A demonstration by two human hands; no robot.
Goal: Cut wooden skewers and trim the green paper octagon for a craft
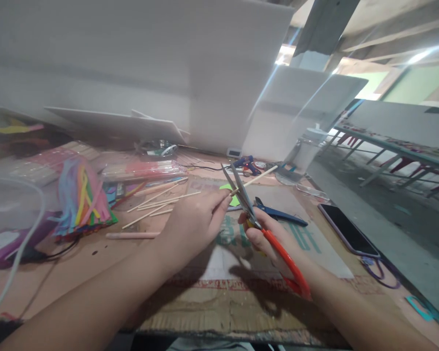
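My left hand (197, 214) is closed in a pinch on one end of a thin wooden stick (259, 177), which points up and to the right. My right hand (267, 234) holds scissors with red handles (287, 261). Their blades are parted, and the stick passes between them close to my left fingertips. Several more wooden sticks (161, 202) lie loose on the table, left of my left hand. Behind the blades is a bright green piece (234, 200). Blue-handled scissors (285, 215) rest just beyond my right hand.
White boards (131, 58) stand at the back. Colourful strips (84, 200) and plastic packs (142, 170) lie left, near a white cable (40, 214). A glue gun (250, 165) and clear bottle (305, 151) are behind; a phone (347, 229) lies by the right edge.
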